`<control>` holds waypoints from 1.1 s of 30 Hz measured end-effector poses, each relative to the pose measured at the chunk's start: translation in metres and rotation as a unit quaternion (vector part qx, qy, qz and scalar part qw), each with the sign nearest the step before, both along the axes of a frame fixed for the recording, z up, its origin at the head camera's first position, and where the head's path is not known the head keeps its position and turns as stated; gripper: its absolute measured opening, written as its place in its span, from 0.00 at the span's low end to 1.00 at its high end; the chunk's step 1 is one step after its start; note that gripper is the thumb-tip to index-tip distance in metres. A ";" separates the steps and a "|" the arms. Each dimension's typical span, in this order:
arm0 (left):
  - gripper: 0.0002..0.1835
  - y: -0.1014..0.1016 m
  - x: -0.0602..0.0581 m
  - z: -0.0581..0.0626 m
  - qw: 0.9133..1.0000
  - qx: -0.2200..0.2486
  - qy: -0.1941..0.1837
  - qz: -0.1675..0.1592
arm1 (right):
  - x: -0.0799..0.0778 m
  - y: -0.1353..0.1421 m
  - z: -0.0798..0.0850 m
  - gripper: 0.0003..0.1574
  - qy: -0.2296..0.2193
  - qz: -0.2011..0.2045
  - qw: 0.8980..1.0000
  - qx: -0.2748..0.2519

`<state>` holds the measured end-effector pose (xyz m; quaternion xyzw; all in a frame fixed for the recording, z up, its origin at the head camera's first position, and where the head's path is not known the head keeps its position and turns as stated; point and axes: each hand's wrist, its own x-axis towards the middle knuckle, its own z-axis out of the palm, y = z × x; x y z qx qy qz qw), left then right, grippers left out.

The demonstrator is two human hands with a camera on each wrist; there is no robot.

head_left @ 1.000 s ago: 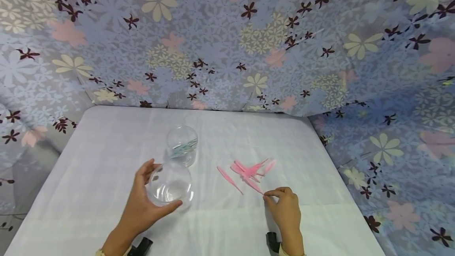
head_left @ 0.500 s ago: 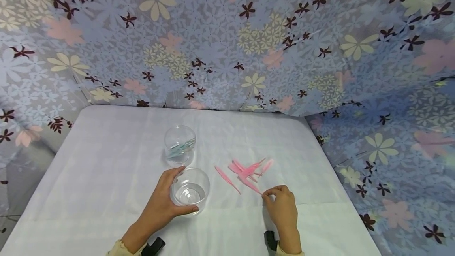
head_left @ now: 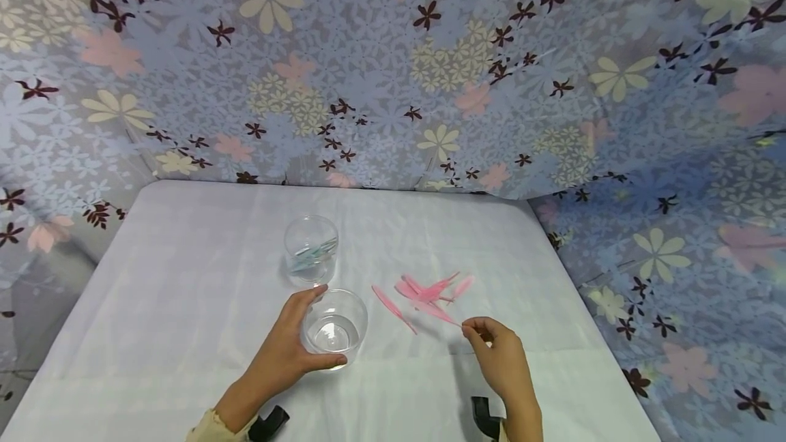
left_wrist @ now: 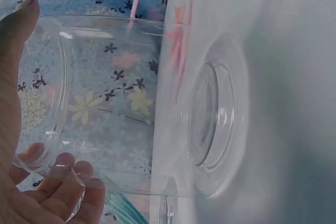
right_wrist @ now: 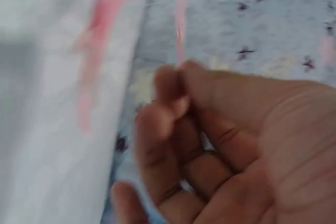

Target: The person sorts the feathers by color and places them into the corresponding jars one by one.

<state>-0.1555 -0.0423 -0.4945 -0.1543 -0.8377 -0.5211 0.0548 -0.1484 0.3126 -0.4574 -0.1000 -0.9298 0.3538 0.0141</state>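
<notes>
In the head view my left hand [head_left: 288,350] grips a clear round container [head_left: 339,353], thumb on the near side and fingers on the far side. The left wrist view shows fingers curled at the mouth of this container [left_wrist: 113,129]. My right hand [head_left: 505,360] pinches the thin quill end of a pink feather [head_left: 437,312] between thumb and fingertips, its tip still over the other feathers. In the right wrist view the pinched feather [right_wrist: 181,14] points away from the fingertips, blurred. More pink feathers [head_left: 430,290] lie in a loose heap, and one single feather [head_left: 393,309] lies left of them.
A second clear container [head_left: 311,225] stands behind the left hand, with slender teal pieces [head_left: 314,256] inside. White cloth [head_left: 202,278] covers the table. A flowered curtain [head_left: 368,87] hangs behind it and along the right side.
The left hand has brought the clear container rightward, closer to the feathers. The right hand has shifted slightly right and up, lifting the pinched feather's quill end away from the table.
</notes>
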 end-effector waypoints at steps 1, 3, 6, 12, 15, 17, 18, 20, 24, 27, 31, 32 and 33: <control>0.61 0.001 0.000 0.000 1.000 0.001 0.000 -0.001 | 0.000 -0.002 0.004 0.09 0.022 0.008 1.000 -0.013; 0.60 0.001 -0.001 0.000 1.000 0.003 -0.002 -0.001 | -0.001 -0.008 0.012 0.07 0.070 0.025 0.996 -0.045; 0.60 0.001 -0.001 -0.001 1.000 0.002 -0.003 -0.001 | -0.005 -0.019 0.023 0.05 0.151 0.058 0.980 -0.116; 0.60 0.003 -0.001 -0.002 1.000 0.007 -0.006 -0.003 | -0.021 -0.044 0.041 0.07 0.265 0.176 0.914 -0.250; 0.60 0.004 -0.001 -0.002 1.000 0.006 -0.005 0.000 | -0.027 -0.057 0.046 0.10 0.288 0.232 0.890 -0.266; 0.60 0.005 -0.001 -0.003 1.000 0.003 -0.004 0.001 | -0.030 -0.065 0.046 0.10 0.284 0.252 0.886 -0.266; 0.61 0.005 -0.001 -0.003 1.000 0.004 -0.004 0.000 | -0.031 -0.070 0.046 0.10 0.277 0.257 0.888 -0.263; 0.61 0.006 -0.001 -0.004 1.000 0.004 -0.003 -0.002 | -0.032 -0.078 0.043 0.09 0.254 0.258 0.898 -0.251; 0.61 0.006 -0.002 -0.004 1.000 0.004 0.000 -0.005 | -0.034 -0.095 0.030 0.05 0.210 0.259 0.917 -0.220; 0.61 0.006 -0.002 -0.004 1.000 0.003 0.002 -0.004 | -0.037 -0.108 0.020 0.03 0.201 0.273 0.919 -0.203; 0.61 0.005 -0.001 -0.003 1.000 0.000 0.001 -0.001 | -0.040 -0.121 0.011 0.02 0.225 0.289 0.918 -0.153; 0.61 0.005 -0.001 -0.003 1.000 -0.001 0.002 0.000 | -0.040 -0.124 0.009 0.02 0.234 0.291 0.918 -0.135; 0.61 0.005 0.000 -0.003 1.000 -0.001 0.002 0.001 | -0.040 -0.126 0.007 0.03 0.242 0.290 0.918 -0.119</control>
